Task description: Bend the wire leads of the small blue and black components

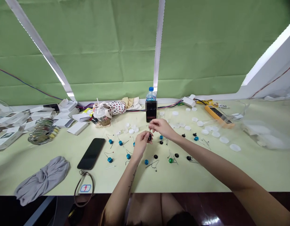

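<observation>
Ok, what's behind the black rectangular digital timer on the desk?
A clear plastic water bottle with a blue cap stands behind the black rectangular digital timer; the timer covers the bottle's lower part, so its base can't be seen.

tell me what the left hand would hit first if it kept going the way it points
Probably the right hand. The left hand points up and to the right, toward the right hand just ahead of it, though depth is hard to judge from this view.
</observation>
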`<state>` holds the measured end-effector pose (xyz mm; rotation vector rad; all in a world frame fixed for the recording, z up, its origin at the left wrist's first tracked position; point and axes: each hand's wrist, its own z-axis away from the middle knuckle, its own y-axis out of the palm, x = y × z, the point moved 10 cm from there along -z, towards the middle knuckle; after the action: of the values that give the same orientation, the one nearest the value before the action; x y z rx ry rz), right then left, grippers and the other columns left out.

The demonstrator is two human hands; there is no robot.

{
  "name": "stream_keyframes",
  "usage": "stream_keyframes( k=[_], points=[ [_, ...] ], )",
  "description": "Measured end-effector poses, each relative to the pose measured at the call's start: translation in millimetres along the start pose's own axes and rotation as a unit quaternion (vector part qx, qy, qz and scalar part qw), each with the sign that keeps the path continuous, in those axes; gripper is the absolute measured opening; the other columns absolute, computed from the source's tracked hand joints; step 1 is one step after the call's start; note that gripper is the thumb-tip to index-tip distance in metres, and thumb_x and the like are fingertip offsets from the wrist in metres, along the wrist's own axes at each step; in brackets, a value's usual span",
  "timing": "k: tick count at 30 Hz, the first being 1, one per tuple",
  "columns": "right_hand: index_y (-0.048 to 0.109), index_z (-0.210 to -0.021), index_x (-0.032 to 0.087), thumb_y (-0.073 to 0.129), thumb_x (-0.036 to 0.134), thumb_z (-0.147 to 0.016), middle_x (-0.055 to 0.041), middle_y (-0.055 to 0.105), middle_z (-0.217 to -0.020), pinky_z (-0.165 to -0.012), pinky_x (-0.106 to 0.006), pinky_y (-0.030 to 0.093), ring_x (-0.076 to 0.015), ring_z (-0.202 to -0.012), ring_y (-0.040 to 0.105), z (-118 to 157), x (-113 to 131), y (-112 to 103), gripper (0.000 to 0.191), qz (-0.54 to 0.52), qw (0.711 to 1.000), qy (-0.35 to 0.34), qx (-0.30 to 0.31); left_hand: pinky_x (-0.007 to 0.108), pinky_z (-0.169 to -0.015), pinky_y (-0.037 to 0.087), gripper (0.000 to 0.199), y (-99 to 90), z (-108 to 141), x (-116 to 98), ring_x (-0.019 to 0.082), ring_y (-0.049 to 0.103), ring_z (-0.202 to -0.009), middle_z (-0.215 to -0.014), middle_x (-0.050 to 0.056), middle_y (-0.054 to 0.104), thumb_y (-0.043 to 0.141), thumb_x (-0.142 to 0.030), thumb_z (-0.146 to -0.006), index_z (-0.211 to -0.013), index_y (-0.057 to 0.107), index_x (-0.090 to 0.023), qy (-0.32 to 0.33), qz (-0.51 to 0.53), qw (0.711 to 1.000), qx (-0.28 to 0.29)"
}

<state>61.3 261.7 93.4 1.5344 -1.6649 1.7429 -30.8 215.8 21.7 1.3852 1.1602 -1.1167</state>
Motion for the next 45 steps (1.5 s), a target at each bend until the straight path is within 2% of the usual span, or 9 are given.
stream_keyframes(
  k=[4,10,15,19,25,31,36,41,45],
  points=[
    [0.060,-0.087,0.014,0.042,0.028,-0.094,-0.0075,0.070,-0.083,-0.065,-0.021,0.049,-0.0119,-0.069,0.066,-3.7,-31.0,-6.4,0.023,0.029,0.995,0.086,-0.027,0.025,-0.059,0.049,0.036,-7.0,-0.4,1.1,0.011,0.055,-0.056,-0.072,0.004,0.060,0.053,-0.047,-0.086,-0.080,0.064,-0.014,0.009,0.003,1.000,-0.030],
    [0.065,-0.076,0.012,0.059,0.011,-0.077,-0.0042,0.067,-0.055,-0.066,-0.024,0.047,-0.0163,-0.058,0.066,-2.0,-83.5,27.5,0.006,0.124,0.978,0.155,0.059,0.028,-0.077,0.052,0.031,-13.5,-1.2,2.6,0.012,0.061,-0.072,-0.085,0.005,0.062,0.054,-0.043,-0.087,-0.092,0.064,-0.014,0.016,0.053,0.996,-0.065],
    [0.067,-0.087,0.011,0.056,0.013,-0.080,-0.0057,0.071,-0.066,-0.068,-0.021,0.044,-0.0151,-0.068,0.067,-7.1,-95.3,48.7,0.013,0.161,0.968,0.171,0.086,0.028,-0.079,0.050,0.023,-18.2,-1.5,4.1,0.011,0.061,-0.073,-0.092,0.005,0.062,0.055,-0.034,-0.086,-0.096,0.064,-0.015,0.023,0.029,0.996,-0.087],
    [0.067,-0.085,0.010,0.059,0.015,-0.080,-0.0060,0.070,-0.061,-0.063,-0.020,0.043,-0.0154,-0.062,0.066,-10.9,-97.6,64.2,0.011,0.159,0.965,0.169,0.120,0.027,-0.077,0.048,0.024,-24.0,-0.1,-1.4,0.012,0.059,-0.072,-0.089,0.004,0.062,0.052,-0.034,-0.088,-0.099,0.066,-0.017,0.053,0.006,0.992,-0.112],
    [0.064,-0.079,0.010,0.059,0.013,-0.079,-0.0053,0.065,-0.054,-0.059,-0.022,0.041,-0.0167,-0.056,0.064,-8.7,-90.4,59.0,0.006,0.146,0.975,0.146,0.086,0.028,-0.076,0.048,0.028,-24.3,-1.1,1.2,0.012,0.056,-0.070,-0.088,0.005,0.063,0.051,-0.034,-0.088,-0.103,0.068,-0.016,0.057,0.021,0.992,-0.110],
    [0.063,-0.084,0.015,0.047,0.022,-0.089,-0.0022,0.066,-0.064,-0.054,-0.021,0.045,-0.0126,-0.053,0.062,0.1,-53.9,37.3,0.019,0.048,0.995,0.083,0.015,0.031,-0.080,0.048,0.029,-30.1,-2.7,7.8,0.014,0.059,-0.073,-0.093,0.007,0.066,0.054,-0.033,-0.088,-0.107,0.069,-0.016,0.049,0.031,0.990,-0.128],
    [0.064,-0.094,0.016,0.052,0.029,-0.087,-0.0033,0.069,-0.081,-0.049,-0.020,0.048,-0.0111,-0.055,0.063,12.1,-28.8,33.1,0.019,-0.031,0.998,0.040,-0.026,0.036,-0.086,0.049,0.030,-26.9,-4.7,10.6,0.018,0.064,-0.082,-0.105,0.010,0.067,0.057,-0.031,-0.086,-0.110,0.069,-0.017,0.057,0.038,0.991,-0.118],
    [0.066,-0.080,0.017,0.053,0.022,-0.084,0.0007,0.064,-0.064,-0.049,-0.020,0.047,-0.0099,-0.048,0.059,19.2,-18.4,26.7,0.014,-0.024,0.997,0.031,-0.070,0.037,-0.089,0.049,0.029,-23.2,-5.2,10.5,0.023,0.062,-0.099,-0.109,0.010,0.066,0.057,-0.029,-0.086,-0.110,0.070,-0.018,0.069,0.009,0.992,-0.106],
    [0.065,-0.079,0.018,0.053,0.019,-0.084,0.0014,0.065,-0.063,-0.049,-0.020,0.048,-0.0101,-0.048,0.060,20.3,-16.0,23.1,0.013,-0.006,0.996,0.030,-0.078,0.037,-0.088,0.049,0.030,-22.5,-5.5,10.3,0.022,0.062,-0.099,-0.110,0.010,0.065,0.056,-0.029,-0.086,-0.112,0.069,-0.018,0.076,-0.013,0.992,-0.103]
  ],
)
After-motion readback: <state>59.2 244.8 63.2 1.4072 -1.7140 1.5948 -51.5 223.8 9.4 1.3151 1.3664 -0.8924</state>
